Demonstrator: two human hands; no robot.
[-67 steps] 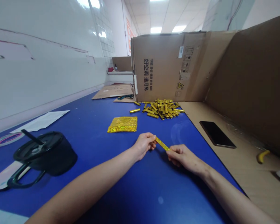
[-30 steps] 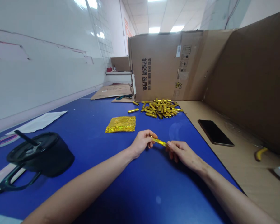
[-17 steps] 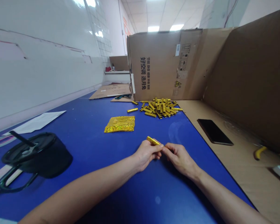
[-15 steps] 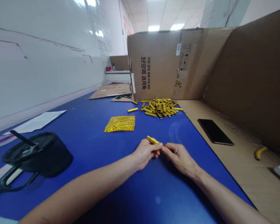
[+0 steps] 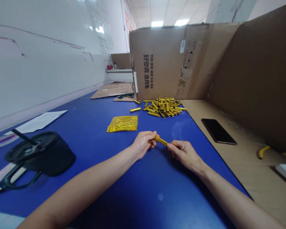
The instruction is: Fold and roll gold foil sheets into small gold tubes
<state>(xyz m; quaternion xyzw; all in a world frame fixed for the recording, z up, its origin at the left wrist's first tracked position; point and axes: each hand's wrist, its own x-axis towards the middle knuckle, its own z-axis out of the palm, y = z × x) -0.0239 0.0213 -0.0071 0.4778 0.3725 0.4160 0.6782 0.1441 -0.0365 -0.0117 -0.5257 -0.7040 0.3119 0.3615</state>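
Observation:
A small folded gold foil strip [image 5: 161, 140] is pinched between my two hands just above the blue table [image 5: 105, 171]. My left hand [image 5: 143, 143] grips its left end and my right hand [image 5: 184, 154] grips its right end. Ahead of my left hand lies a flat stack of gold foil sheets [image 5: 122, 123]. Farther back, a pile of several folded gold strips [image 5: 163, 107] rests by the foot of a large cardboard box [image 5: 166, 60].
A black lidded cup with a straw and handle [image 5: 37, 156] stands at the left. White paper [image 5: 40, 121] lies beyond it. A black phone [image 5: 218, 131] lies on cardboard at the right, under a tall cardboard wall [image 5: 257, 79]. A yellow-handled tool [image 5: 263, 152] lies farther right.
Half a second ago my hands were pressed together with the strip sticking up from my left fingers. Now they have drawn slightly apart, the strip stretched between them.

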